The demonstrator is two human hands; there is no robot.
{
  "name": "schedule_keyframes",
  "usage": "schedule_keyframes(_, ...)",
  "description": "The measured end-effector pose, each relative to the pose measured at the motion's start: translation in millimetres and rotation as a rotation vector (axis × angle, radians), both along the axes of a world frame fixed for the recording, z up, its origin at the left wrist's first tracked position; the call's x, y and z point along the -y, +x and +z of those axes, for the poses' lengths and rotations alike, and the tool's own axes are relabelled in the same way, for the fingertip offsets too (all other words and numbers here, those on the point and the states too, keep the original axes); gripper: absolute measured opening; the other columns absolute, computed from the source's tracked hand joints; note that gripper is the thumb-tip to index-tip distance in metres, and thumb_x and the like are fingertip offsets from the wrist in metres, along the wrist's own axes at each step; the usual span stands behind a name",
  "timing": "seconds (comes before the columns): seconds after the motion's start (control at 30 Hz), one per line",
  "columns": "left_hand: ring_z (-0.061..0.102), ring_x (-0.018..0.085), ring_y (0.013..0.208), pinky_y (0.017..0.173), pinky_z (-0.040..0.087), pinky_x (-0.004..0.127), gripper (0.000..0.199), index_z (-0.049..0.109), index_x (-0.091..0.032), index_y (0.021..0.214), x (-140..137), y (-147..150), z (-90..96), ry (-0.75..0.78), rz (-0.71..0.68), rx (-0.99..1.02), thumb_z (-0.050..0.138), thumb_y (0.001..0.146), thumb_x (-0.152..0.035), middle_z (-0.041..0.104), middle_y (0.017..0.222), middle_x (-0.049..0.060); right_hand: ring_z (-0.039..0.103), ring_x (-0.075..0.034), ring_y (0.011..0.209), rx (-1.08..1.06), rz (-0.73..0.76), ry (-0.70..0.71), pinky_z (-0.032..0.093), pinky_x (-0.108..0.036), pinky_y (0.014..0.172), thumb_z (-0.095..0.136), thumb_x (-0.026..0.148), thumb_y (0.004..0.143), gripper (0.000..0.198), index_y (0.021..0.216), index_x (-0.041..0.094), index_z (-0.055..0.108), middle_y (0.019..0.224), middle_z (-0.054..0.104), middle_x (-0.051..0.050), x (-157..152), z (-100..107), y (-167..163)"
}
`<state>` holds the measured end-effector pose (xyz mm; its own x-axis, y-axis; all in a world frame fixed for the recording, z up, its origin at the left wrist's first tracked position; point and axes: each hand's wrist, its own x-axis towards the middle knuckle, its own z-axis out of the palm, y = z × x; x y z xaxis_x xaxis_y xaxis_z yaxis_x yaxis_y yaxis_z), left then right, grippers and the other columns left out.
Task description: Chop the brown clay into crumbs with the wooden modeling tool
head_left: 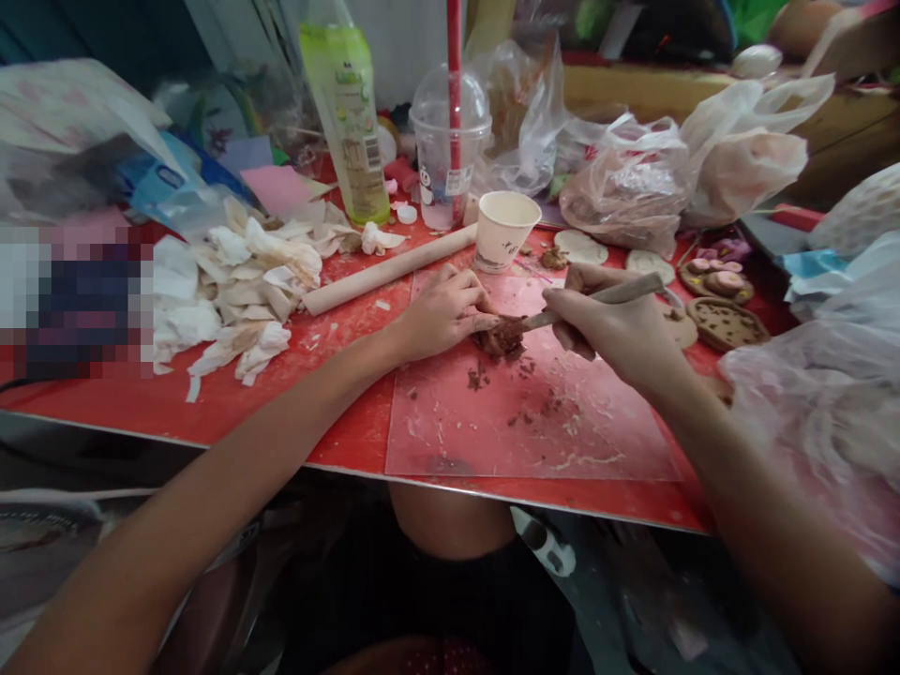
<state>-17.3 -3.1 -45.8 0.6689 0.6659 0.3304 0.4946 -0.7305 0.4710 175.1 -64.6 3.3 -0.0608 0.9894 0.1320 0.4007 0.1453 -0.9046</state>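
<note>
A small crumbly lump of brown clay [503,337] lies on a clear plastic sheet [450,422]. My left hand [442,314] holds the lump from its left side, thumb and fingertips against it. In my right hand [611,323] is a grey-handled modelling tool [631,288], gripped like a pen. Its narrow end touches the right side of the lump. Brown crumbs [478,377] and pale scrapings are scattered on the sheet below. Just behind the hands stands a paper cup [504,234].
A rolling pin [394,267] lies behind my left hand, beside a heap of crumpled tissues [239,272]. Farther back stand a green bottle [344,122] and a clear plastic cup [442,150]. Flat clay pieces [727,322] and plastic bags [830,375] lie to the right.
</note>
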Motion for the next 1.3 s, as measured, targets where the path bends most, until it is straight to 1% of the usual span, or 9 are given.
schedule_keyframes(0.13, 0.048, 0.02, 0.094, 0.095, 0.037, 0.037, 0.02, 0.065, -0.015, 0.088, 0, 1, -1.7, -0.018, 0.004, 0.005, 0.056, 0.091, -0.033, 0.059, 0.095, 0.005, 0.039, -0.007, 0.037, 0.115, 0.045, 0.021, 0.023, -0.025, 0.037, 0.058, 0.014, 0.081, 0.037, 0.051, 0.023, 0.038, 0.039, 0.044, 0.004, 2, -1, -4)
schedule_keyframes(0.27, 0.046, 0.02, 0.094, 0.095, 0.037, 0.038, 0.015, 0.065, -0.016, 0.088, 1, 2, -1.7, -0.009, 0.038, 0.0, 0.056, 0.09, -0.028, 0.058, 0.094, 0.004, 0.042, -0.009, 0.047, 0.209, 0.109, 0.208, 0.029, -0.026, 0.044, 0.061, 0.021, 0.08, 0.038, 0.055, 0.023, 0.033, 0.048, 0.037, 0.004, 5, -13, -2)
schedule_keyframes(0.43, 0.047, 0.021, 0.095, 0.095, 0.038, 0.039, 0.02, 0.066, -0.013, 0.092, 1, 3, -0.8, -0.017, 0.046, -0.03, 0.052, 0.092, -0.026, 0.058, 0.094, 0.006, 0.028, -0.007, 0.045, 0.428, 0.461, 0.423, 0.024, -0.026, 0.047, 0.049, 0.017, 0.085, 0.029, 0.061, 0.022, 0.033, 0.049, 0.032, 0.006, 14, -26, 4)
schedule_keyframes(0.5, 0.047, 0.022, 0.097, 0.096, 0.037, 0.04, 0.021, 0.067, -0.013, 0.095, 1, 3, -0.4, -0.026, 0.056, -0.044, 0.051, 0.092, -0.026, 0.059, 0.095, 0.006, 0.029, -0.007, 0.045, 0.447, 0.617, 0.477, 0.023, -0.026, 0.048, 0.044, 0.011, 0.083, 0.026, 0.061, 0.022, 0.035, 0.05, 0.036, 0.006, 15, -25, 6)
schedule_keyframes(0.57, 0.047, 0.022, 0.099, 0.097, 0.036, 0.04, 0.021, 0.067, -0.013, 0.095, 0, 2, 0.2, -0.04, 0.077, -0.053, 0.051, 0.093, -0.026, 0.059, 0.097, 0.007, 0.031, -0.006, 0.046, 0.417, 0.655, 0.481, 0.025, -0.025, 0.049, 0.046, 0.01, 0.082, 0.025, 0.061, 0.021, 0.039, 0.051, 0.038, 0.006, 13, -21, 8)
schedule_keyframes(0.7, 0.046, 0.021, 0.099, 0.097, 0.037, 0.038, 0.019, 0.066, -0.012, 0.087, -2, 0, 1.6, -0.061, 0.112, -0.048, 0.054, 0.091, -0.026, 0.059, 0.098, 0.007, 0.038, -0.007, 0.05, 0.323, 0.578, 0.39, 0.03, -0.024, 0.05, 0.061, 0.022, 0.082, 0.025, 0.06, 0.02, 0.048, 0.055, 0.043, 0.005, 6, -5, 18)
schedule_keyframes(0.83, 0.046, 0.021, 0.098, 0.097, 0.036, 0.039, 0.018, 0.066, -0.013, 0.087, -3, -1, 2.5, -0.076, 0.12, -0.046, 0.056, 0.09, -0.027, 0.059, 0.096, 0.007, 0.05, -0.011, 0.057, 0.247, 0.458, 0.265, 0.036, -0.028, 0.055, 0.059, 0.032, 0.086, 0.034, 0.053, 0.021, 0.06, 0.063, 0.055, 0.0, 5, 7, 26)
schedule_keyframes(1.03, 0.045, 0.021, 0.099, 0.096, 0.036, 0.038, 0.019, 0.068, -0.016, 0.096, -4, -2, 0.1, -0.081, 0.088, -0.004, 0.056, 0.091, -0.029, 0.059, 0.1, 0.005, 0.044, -0.01, 0.049, -0.056, 0.163, 0.194, 0.029, -0.028, 0.045, 0.059, 0.045, 0.086, 0.033, 0.065, 0.022, 0.069, 0.053, 0.052, 0.001, 0, -5, 30)
schedule_keyframes(1.3, 0.045, 0.02, 0.097, 0.094, 0.034, 0.038, 0.023, 0.071, -0.019, 0.099, -6, -3, -3.4, -0.045, 0.018, -0.011, 0.052, 0.093, -0.031, 0.059, 0.099, 0.005, 0.046, -0.012, 0.048, -0.171, 0.08, 0.178, 0.031, -0.029, 0.044, 0.059, 0.051, 0.084, 0.038, 0.06, 0.022, 0.066, 0.05, 0.051, -0.001, -9, -16, 34)
